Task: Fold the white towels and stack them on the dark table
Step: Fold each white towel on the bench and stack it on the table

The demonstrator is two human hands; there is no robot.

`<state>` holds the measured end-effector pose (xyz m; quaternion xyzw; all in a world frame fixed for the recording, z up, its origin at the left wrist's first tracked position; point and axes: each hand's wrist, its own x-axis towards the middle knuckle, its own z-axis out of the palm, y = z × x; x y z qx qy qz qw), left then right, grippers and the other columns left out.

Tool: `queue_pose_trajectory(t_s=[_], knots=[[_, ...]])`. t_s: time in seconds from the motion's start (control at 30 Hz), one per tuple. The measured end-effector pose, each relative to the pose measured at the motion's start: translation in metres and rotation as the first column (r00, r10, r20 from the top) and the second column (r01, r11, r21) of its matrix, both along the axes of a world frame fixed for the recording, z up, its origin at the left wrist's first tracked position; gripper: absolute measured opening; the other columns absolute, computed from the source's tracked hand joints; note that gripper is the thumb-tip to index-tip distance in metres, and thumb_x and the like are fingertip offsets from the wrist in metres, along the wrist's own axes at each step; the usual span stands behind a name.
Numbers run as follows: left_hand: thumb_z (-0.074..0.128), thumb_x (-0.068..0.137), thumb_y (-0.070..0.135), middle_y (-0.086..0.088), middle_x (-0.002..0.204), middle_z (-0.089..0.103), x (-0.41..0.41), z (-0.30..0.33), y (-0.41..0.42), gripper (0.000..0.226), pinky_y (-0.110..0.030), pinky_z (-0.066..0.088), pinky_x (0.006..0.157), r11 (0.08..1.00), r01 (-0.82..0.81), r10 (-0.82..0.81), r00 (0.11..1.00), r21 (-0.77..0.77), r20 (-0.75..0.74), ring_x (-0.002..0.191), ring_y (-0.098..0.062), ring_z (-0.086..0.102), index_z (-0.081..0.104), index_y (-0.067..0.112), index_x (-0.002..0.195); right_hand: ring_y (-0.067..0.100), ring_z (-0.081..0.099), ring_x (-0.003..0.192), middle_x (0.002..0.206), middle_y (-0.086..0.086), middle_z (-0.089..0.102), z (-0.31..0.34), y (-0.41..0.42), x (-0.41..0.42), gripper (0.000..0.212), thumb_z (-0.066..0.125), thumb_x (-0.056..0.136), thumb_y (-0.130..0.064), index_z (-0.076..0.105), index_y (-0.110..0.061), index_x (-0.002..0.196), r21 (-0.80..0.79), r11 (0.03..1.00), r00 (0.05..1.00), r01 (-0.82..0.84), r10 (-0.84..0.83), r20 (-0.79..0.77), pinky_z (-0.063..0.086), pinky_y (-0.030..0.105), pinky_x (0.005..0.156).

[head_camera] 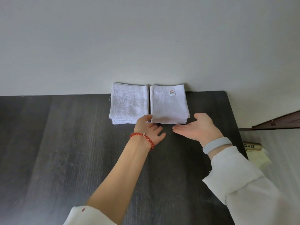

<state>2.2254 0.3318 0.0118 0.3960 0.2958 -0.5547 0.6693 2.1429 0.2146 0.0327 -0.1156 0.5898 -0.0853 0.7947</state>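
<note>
Hovering at the near edge of the two piles, both hands sit low over the dark wood-grain table point(81, 151), and neither is holding anything. The left hand point(148, 129), with a red bead bracelet point(142, 138) on its wrist, has its fingers spread and loose, the thumb reaching up to the gap between the piles; whether it touches cloth I cannot tell. The right hand point(197, 127), above a pale grey wristband point(217, 144), is flat and wide, palm turned inward, fingers pointing toward nine o'clock just in front of the right pile.

Up at twelve o'clock, against the plain grey wall point(146, 38), lie the goods: a left stack of folded white terry towels point(129, 103) and, just beside it, a right stack of folded white towels point(168, 104) with a small red-printed label point(172, 92) at its far corner. Both look square and layered.

My read: the folding looks finished, and this is the tidying or joining stage. If one stack is wanted, the next move calls for both hands to slide under or clasp the right pile from its sides, lift it level and lower it squarely onto the left one, edges matched, without letting the layers fan. At three o'clock, off the table, a roll marked "GLASS" point(250, 146) plays no part.
</note>
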Motion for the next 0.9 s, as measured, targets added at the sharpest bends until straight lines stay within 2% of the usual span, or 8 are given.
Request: queue_pose_trajectory(t_s=[0.17, 0.3, 0.4, 0.47, 0.63, 0.77, 0.83, 0.9], knots=[[0.043, 0.094, 0.016, -0.003, 0.149, 0.031, -0.012, -0.003, -0.004, 0.046, -0.039, 0.028, 0.108, 0.991, -0.022, -0.007, 0.977, 0.131, 0.213, 0.138, -0.017, 0.026, 0.035, 0.011, 0.14, 0.038, 0.022, 0.138, 0.151, 0.021, 0.021, -0.012, -0.004, -0.005, 0.058, 0.031, 0.098, -0.03, 0.01, -0.005, 0.146, -0.06, 0.998, 1.0, -0.006, 0.006, -0.001, 0.018, 0.05, 0.114], [0.047, 0.094, 0.017, -0.001, 0.146, 0.033, -0.017, -0.002, -0.012, 0.042, -0.038, 0.027, 0.109, 0.983, 0.04, -0.09, 0.955, 0.178, 0.283, 0.137, -0.016, 0.026, 0.04, 0.014, 0.135, 0.034, 0.038, 0.131, 0.138, 0.017, 0.044, 0.003, 0.001, 0.005, 0.045, 0.028, 0.098, -0.024, 0.035, -0.002, 0.137, -0.141, 0.988, 0.997, -0.063, 0.07, 0.042, 0.023, 0.045, 0.111], [0.048, 0.094, 0.016, -0.002, 0.138, 0.042, -0.014, 0.0, -0.013, 0.043, -0.035, 0.031, 0.105, 0.969, 0.099, -0.171, 0.929, 0.228, 0.327, 0.129, -0.017, 0.036, 0.039, 0.011, 0.136, 0.032, 0.039, 0.129, 0.134, 0.016, 0.047, -0.001, -0.006, 0.004, 0.039, 0.033, 0.095, -0.02, 0.044, -0.007, 0.13, -0.193, 0.961, 0.98, -0.199, 0.189, -0.067, 0.025, 0.046, 0.111], [0.044, 0.095, 0.014, -0.005, 0.118, 0.049, -0.015, 0.005, -0.011, 0.042, -0.033, 0.033, 0.098, 0.922, 0.198, -0.332, 0.846, 0.333, 0.416, 0.109, -0.019, 0.047, 0.039, 0.004, 0.135, 0.03, 0.036, 0.131, 0.139, 0.013, 0.041, -0.009, -0.011, -0.001, 0.039, 0.037, 0.095, -0.022, 0.04, -0.011, 0.131, -0.267, 0.915, 0.942, -0.301, 0.243, -0.23, 0.028, 0.047, 0.11], [0.035, 0.096, 0.013, -0.006, 0.141, 0.041, -0.007, 0.016, -0.016, 0.043, -0.031, 0.029, 0.107, 0.871, 0.187, -0.468, 0.597, 0.453, 0.652, 0.13, -0.023, 0.038, 0.037, 0.004, 0.139, 0.023, 0.035, 0.133, 0.144, 0.005, 0.037, -0.024, -0.024, 0.0, 0.044, 0.033, 0.099, -0.03, 0.033, -0.014, 0.14, -0.534, 0.725, 0.886, -0.435, 0.24, -0.397, 0.025, 0.039, 0.111], [0.03, 0.096, 0.013, -0.008, 0.091, 0.054, 0.021, 0.022, -0.039, 0.025, -0.03, 0.04, 0.071, 0.823, 0.212, -0.545, 0.558, 0.527, 0.626, 0.081, -0.02, 0.052, 0.055, 0.007, 0.097, 0.022, 0.031, 0.135, 0.149, 0.008, 0.032, -0.029, -0.036, 0.012, 0.052, 0.025, 0.1, -0.038, 0.028, -0.009, 0.143, -0.544, 0.64, 0.835, -0.543, 0.341, -0.431, 0.024, 0.032, 0.109], [0.029, 0.099, 0.017, -0.012, 0.097, 0.056, 0.027, 0.023, -0.05, 0.035, -0.033, 0.041, 0.076, 0.794, 0.242, -0.588, 0.539, 0.557, 0.604, 0.086, -0.024, 0.054, 0.05, -0.001, 0.12, 0.025, 0.036, 0.132, 0.145, 0.012, 0.036, -0.029, -0.041, 0.017, 0.052, 0.02, 0.101, -0.037, 0.031, -0.003, 0.14, -0.55, 0.593, 0.807, -0.587, 0.38, -0.451, 0.028, 0.031, 0.105], [0.027, 0.099, 0.019, -0.007, 0.087, 0.052, 0.03, 0.022, -0.057, 0.04, -0.026, 0.036, 0.068, 0.784, 0.269, -0.602, 0.554, 0.56, 0.575, 0.07, -0.016, 0.045, 0.043, -0.005, 0.127, 0.025, 0.047, 0.121, 0.134, 0.014, 0.048, -0.029, -0.043, 0.024, 0.052, 0.018, 0.101, -0.036, 0.038, -0.002, 0.135, -0.542, 0.568, 0.784, -0.62, 0.42, -0.457, 0.035, 0.033, 0.1]])
